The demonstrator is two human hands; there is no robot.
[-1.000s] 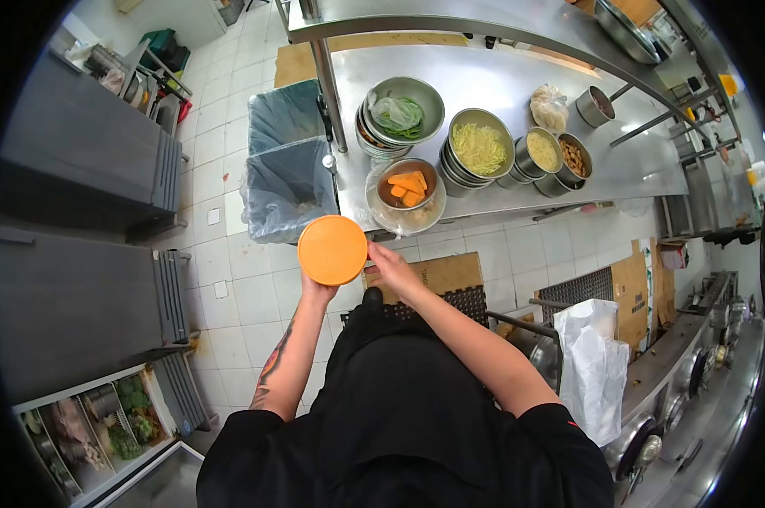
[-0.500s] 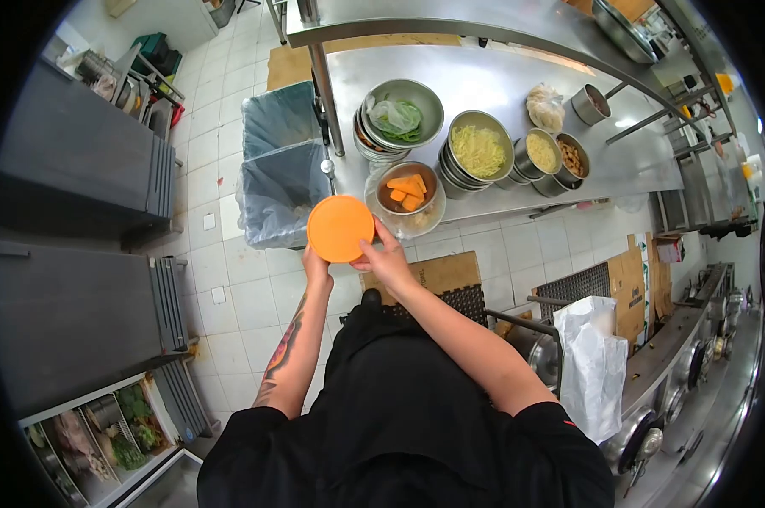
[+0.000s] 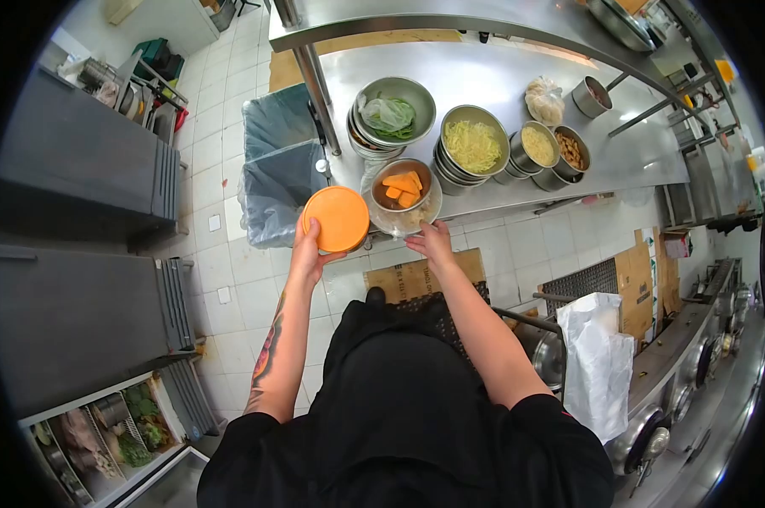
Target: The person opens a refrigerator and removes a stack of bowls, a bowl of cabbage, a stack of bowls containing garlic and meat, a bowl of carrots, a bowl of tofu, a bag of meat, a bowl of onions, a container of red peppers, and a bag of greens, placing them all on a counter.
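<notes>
My left hand [image 3: 312, 249] grips a round orange lid [image 3: 337, 219] near the table's front edge, with the thumb on its top. To the right, my right hand [image 3: 434, 243] is at the front rim of a clear plastic-covered container [image 3: 427, 219], its fingers closed on what looks like the film or rim. On that container rests a metal bowl [image 3: 386, 196] holding orange chunks [image 3: 407, 180]. Just behind stands a stack of bowls with leafy greens [image 3: 397, 133] and a plastic bag on top.
The steel table [image 3: 349, 72] also holds bowls of yellow-green shreds [image 3: 472, 146], a pale chopped food [image 3: 537, 146] and brown pieces [image 3: 568, 151]. Lined bins [image 3: 272, 190] stand left of it. An overhead shelf [image 3: 416, 19] crosses above. A cart with white plastic [image 3: 596, 364] stands to the right.
My right hand has let go of the orange lid and moved right to the plastic-covered container. The lid, now in my left hand alone, has shifted slightly left.
</notes>
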